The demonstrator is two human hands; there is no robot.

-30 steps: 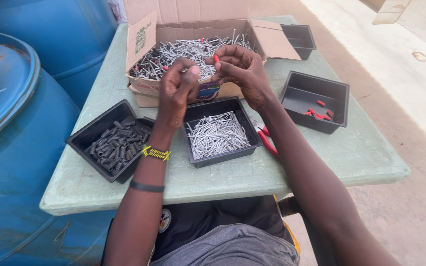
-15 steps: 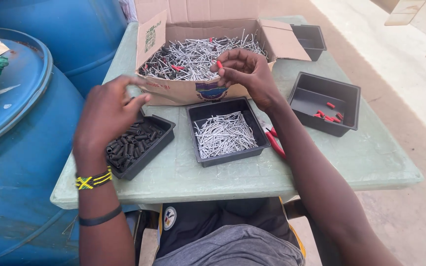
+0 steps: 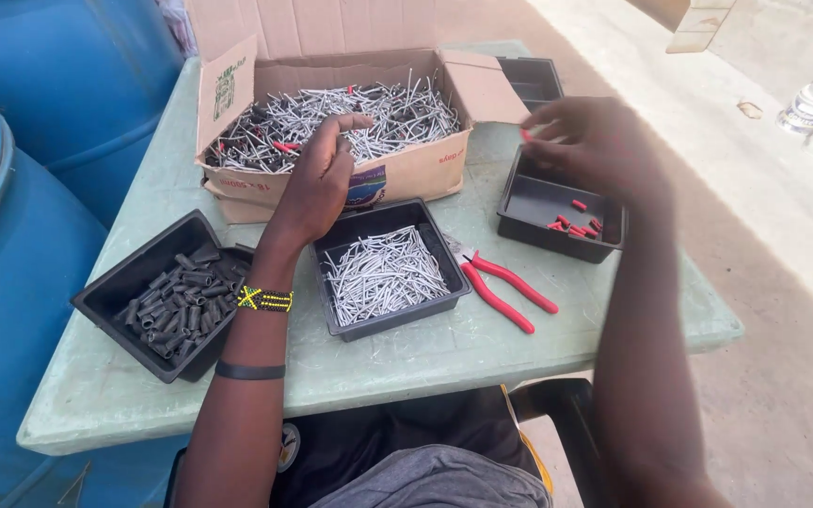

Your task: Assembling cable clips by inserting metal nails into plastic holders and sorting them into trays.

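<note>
My left hand (image 3: 317,179) reaches over the front wall of a cardboard box (image 3: 416,174), fingers apart just above the pile of thin metal pins (image 3: 378,113) mixed with a few red bits. It holds nothing. My right hand (image 3: 595,141), blurred, hovers above the right black tray (image 3: 538,202), which holds several small red pieces (image 3: 571,226). A small red piece (image 3: 523,134) shows pinched at its fingertips. A middle black tray (image 3: 458,287) holds metal pins. A left black tray (image 3: 110,292) holds short black sleeves.
Red-handled pliers (image 3: 505,287) lie on the pale green table (image 3: 519,348) between the middle and right trays. Another black tray (image 3: 534,80) sits behind the box. Blue barrels (image 3: 11,282) stand close on the left. Paved ground drops away on the right.
My left hand moved from above the left tray up to the box of pins. My right hand left the box and swung right, over the tray of red pieces.
</note>
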